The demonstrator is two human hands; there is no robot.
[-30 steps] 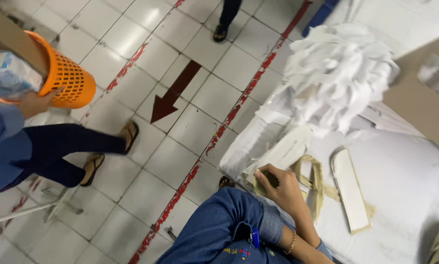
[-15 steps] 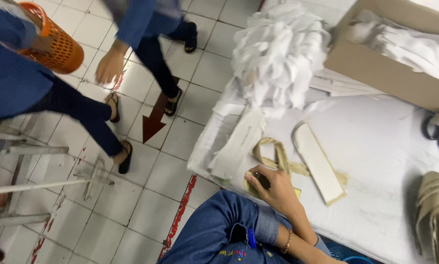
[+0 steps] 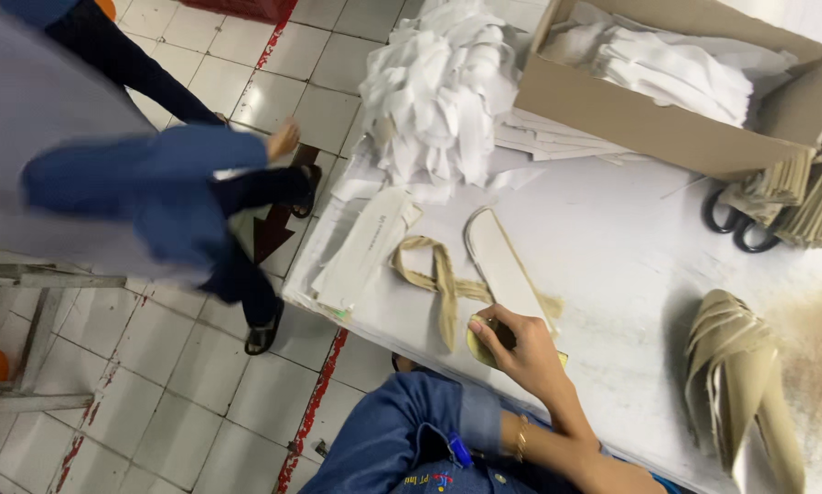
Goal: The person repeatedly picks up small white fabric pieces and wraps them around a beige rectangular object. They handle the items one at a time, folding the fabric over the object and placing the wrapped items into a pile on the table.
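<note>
Head view: only one of the wearer's hands (image 3: pixel 521 352) shows, coming up from the lower edge in a blue sleeve with a bracelet at the wrist; left or right cannot be told. Its fingers are curled and pressed down on a small yellowish piece (image 3: pixel 478 345) at the near edge of the white table (image 3: pixel 612 238), partly hidden under the palm. The tan strap (image 3: pixel 440 279) lies crossed just to the hand's left, touching the white sole piece (image 3: pixel 500 263), whose long axis runs diagonally away from the hand toward the heap of white cuttings (image 3: pixel 438 91). A cardboard box (image 3: pixel 667 128) sits far right; fanned tan pieces (image 3: pixel 736 375) lie right of the wrist (scissors handles beyond). Another person (image 3: pixel 145 192) passes on the tiled floor.
</note>
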